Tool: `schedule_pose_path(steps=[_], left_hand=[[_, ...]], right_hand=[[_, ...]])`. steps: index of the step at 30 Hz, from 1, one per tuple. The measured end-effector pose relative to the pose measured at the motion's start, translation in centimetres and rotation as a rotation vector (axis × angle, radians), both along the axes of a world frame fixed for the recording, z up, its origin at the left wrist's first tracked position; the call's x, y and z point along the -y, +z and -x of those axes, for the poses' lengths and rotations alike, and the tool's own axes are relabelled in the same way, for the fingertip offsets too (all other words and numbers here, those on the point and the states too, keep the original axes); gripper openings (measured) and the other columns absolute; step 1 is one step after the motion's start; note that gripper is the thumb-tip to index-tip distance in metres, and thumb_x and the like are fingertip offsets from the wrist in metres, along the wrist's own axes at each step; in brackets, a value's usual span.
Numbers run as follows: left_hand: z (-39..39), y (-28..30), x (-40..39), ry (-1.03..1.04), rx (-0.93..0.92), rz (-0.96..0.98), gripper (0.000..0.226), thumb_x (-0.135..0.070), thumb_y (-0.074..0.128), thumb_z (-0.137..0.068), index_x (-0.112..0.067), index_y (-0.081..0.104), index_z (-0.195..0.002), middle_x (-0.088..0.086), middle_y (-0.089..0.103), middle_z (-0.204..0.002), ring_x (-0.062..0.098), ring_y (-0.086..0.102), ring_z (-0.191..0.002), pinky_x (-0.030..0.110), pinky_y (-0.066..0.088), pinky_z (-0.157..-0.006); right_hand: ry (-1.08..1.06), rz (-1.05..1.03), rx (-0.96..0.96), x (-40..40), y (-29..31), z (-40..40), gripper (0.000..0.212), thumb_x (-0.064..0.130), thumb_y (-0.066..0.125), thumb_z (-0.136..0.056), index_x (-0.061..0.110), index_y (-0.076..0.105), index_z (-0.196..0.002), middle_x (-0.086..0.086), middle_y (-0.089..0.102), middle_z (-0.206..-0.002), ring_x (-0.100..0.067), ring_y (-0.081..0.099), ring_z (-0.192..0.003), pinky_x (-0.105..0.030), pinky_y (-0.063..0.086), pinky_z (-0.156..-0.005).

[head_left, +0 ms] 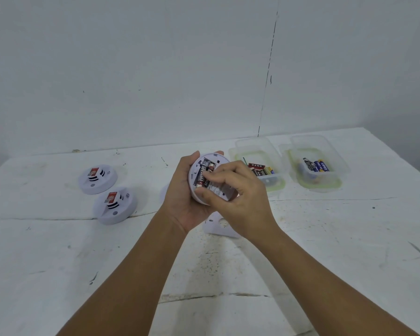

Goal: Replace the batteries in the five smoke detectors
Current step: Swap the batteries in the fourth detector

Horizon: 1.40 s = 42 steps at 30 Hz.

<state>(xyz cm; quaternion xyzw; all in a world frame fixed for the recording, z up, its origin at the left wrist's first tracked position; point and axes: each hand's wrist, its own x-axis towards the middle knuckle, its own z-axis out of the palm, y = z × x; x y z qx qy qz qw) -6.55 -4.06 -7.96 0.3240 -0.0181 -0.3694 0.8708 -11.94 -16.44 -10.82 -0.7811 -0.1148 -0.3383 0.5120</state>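
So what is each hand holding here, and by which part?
The left hand grips the open smoke detector by its round rim, back side up. The right hand rests fingertips on the batteries in its compartment; a grip cannot be told.

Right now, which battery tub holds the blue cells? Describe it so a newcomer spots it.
On the white table, two clear plastic tubs sit at the far right edge. It is the rightmost clear tub, nearest the table corner, holding blue-and-yellow batteries; its neighbour, the left clear tub, holds red-labelled ones.
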Motion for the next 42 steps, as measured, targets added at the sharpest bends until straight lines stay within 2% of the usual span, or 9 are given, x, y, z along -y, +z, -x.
schedule_pose_path(steps=[6, 11, 16, 22, 30, 34, 37, 40, 42], left_hand=[[-0.4, 0.3, 0.2, 0.014, 0.023, -0.02, 0.045, -0.048, 0.051, -0.1, -0.013, 0.064, -0.124, 0.007, 0.069, -0.105, 0.022, 0.07, -0.094, 0.035, 0.061, -0.081], [-0.4, 0.7, 0.3, 0.025, 0.075, -0.065, 0.044, -0.048, 0.051, -0.1, -0.014, 0.064, -0.125, 0.006, 0.071, -0.101, 0.022, 0.071, -0.092, 0.036, 0.061, -0.077], [-0.7, 0.5, 0.5, 0.059, 0.067, -0.089, 0.043, -0.047, 0.056, -0.098, -0.014, 0.066, -0.124, 0.007, 0.071, -0.101, 0.022, 0.071, -0.092, 0.037, 0.061, -0.078], [-0.7, 0.6, 0.5, 0.057, 0.043, -0.068, 0.04, -0.046, 0.055, -0.098, -0.013, 0.071, -0.113, 0.009, 0.072, -0.097, 0.022, 0.073, -0.085, 0.036, 0.061, -0.071], [-0.9, 0.7, 0.5, 0.058, 0.061, -0.09, 0.042, -0.046, 0.057, -0.097, -0.013, 0.069, -0.119, 0.009, 0.071, -0.1, 0.022, 0.072, -0.088, 0.036, 0.061, -0.074], [-0.6, 0.9, 0.7, 0.062, 0.058, -0.099, 0.041, -0.045, 0.055, -0.099, -0.012, 0.066, -0.121, 0.009, 0.071, -0.096, 0.022, 0.072, -0.083, 0.034, 0.061, -0.07], [-0.6, 1.0, 0.7, 0.06, 0.08, -0.126, 0.041, -0.045, 0.055, -0.099, -0.013, 0.065, -0.123, 0.008, 0.072, -0.097, 0.021, 0.072, -0.085, 0.035, 0.061, -0.073], [-0.7, 1.0, 0.8, 0.041, 0.106, -0.149, 0.041, -0.047, 0.054, -0.1, -0.014, 0.065, -0.123, 0.006, 0.072, -0.101, 0.021, 0.072, -0.089, 0.037, 0.061, -0.078], [-0.7, 1.1, 0.8, 0.04, 0.105, -0.157, 0.04, -0.046, 0.054, -0.1, -0.015, 0.066, -0.122, 0.006, 0.072, -0.1, 0.021, 0.073, -0.089, 0.036, 0.061, -0.075]], right_hand=[[-0.031, 0.012, 0.029, 0.2, -0.2, -0.4, 0.029, 0.022, 0.088, -0.08, 0.009, 0.08, -0.105, -0.003, 0.067, -0.104, -0.005, 0.065, -0.101, -0.014, 0.048, -0.088], [-0.028, 0.064, 0.035, 0.2, -0.2, -0.4, 0.036, 0.023, 0.083, -0.087, 0.014, 0.076, -0.121, -0.001, 0.063, -0.107, -0.006, 0.063, -0.096, -0.014, 0.048, -0.086], [-0.068, 0.091, 0.098, 0.2, -0.8, -0.9, 0.026, 0.017, 0.084, -0.085, 0.007, 0.078, -0.109, -0.004, 0.069, -0.106, -0.004, 0.064, -0.098, -0.014, 0.048, -0.087], [-0.078, 0.071, 0.118, 0.4, -1.1, -1.1, 0.024, 0.013, 0.087, -0.083, 0.005, 0.078, -0.104, -0.003, 0.073, -0.102, -0.002, 0.066, -0.098, -0.014, 0.049, -0.087], [-0.062, 0.076, 0.129, 0.6, -1.2, -1.2, 0.028, 0.012, 0.086, -0.082, 0.003, 0.078, -0.108, -0.005, 0.072, -0.105, -0.004, 0.066, -0.099, -0.014, 0.049, -0.087], [-0.071, 0.064, 0.123, 0.6, -1.3, -1.1, 0.027, 0.011, 0.086, -0.082, 0.004, 0.078, -0.107, -0.005, 0.071, -0.103, -0.005, 0.067, -0.096, -0.015, 0.05, -0.085], [-0.063, 0.062, 0.114, 0.6, -1.0, -1.0, 0.029, 0.007, 0.085, -0.083, 0.004, 0.076, -0.111, -0.006, 0.068, -0.102, -0.005, 0.064, -0.092, -0.014, 0.048, -0.084], [-0.058, 0.105, 0.094, 0.8, -0.6, -0.9, 0.035, 0.007, 0.083, -0.085, 0.01, 0.074, -0.119, -0.003, 0.065, -0.111, -0.005, 0.062, -0.096, -0.014, 0.048, -0.087], [-0.064, 0.126, 0.115, 0.9, -0.6, -1.0, 0.035, 0.006, 0.082, -0.085, 0.01, 0.075, -0.119, 0.001, 0.065, -0.113, -0.003, 0.062, -0.104, -0.014, 0.047, -0.09]])
